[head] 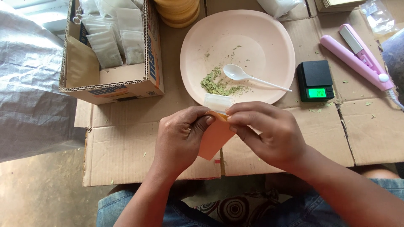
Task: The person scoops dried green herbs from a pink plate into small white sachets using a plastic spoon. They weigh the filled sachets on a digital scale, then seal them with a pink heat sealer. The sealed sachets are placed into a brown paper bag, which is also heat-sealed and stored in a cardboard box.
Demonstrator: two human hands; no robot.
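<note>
Both hands pinch a small orange pouch at its clear mouth, just near the pink plate: left hand and right hand fingers closed on it. The step looks like opening the pouch; filling would need the white spoon and dried green leaves.

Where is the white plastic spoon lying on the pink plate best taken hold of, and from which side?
Probably by the thin handle end of the white spoon, coming from the right. The handle points right and reaches the rim of the pink plate, while the bowl lies beside the dried green leaves. The right hand is nearest.
</note>
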